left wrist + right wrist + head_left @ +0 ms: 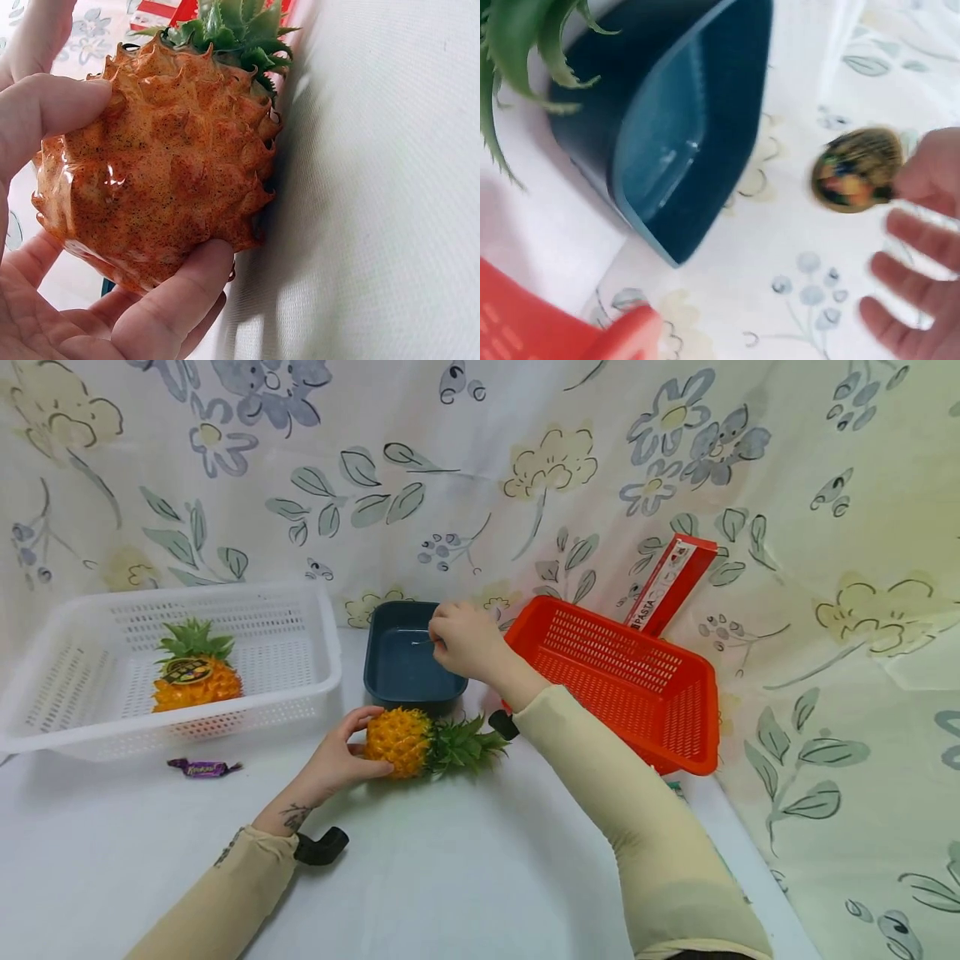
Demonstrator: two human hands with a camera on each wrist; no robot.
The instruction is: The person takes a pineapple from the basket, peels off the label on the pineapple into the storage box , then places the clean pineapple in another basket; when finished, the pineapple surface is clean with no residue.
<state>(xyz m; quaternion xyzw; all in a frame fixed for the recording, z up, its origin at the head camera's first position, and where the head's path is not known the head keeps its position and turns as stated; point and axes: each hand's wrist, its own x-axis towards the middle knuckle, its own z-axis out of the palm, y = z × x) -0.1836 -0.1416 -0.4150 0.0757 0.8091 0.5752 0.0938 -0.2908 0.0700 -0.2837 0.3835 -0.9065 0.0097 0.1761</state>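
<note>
A pineapple (397, 743) lies on its side on the white table, its green crown (461, 746) pointing right. My left hand (341, 764) grips its base end, thumb and fingers around the orange body (157, 165) in the left wrist view. Raised over the right side of a dark blue container (408, 664), my right hand (468, 639) pinches a round dark-and-gold tag (859, 170) at its edge. The other right fingers (904, 277) are spread in the right wrist view. Whether the tag is tied to anything cannot be seen.
On the left, a white basket (322, 693) holds another pineapple (198, 681) with a round label. A purple-wrapped candy (204, 768) lies before it. At the right stands a red basket (690, 735) with a red pasta box (675, 581) leaning up. A floral curtain (480, 485) hangs behind.
</note>
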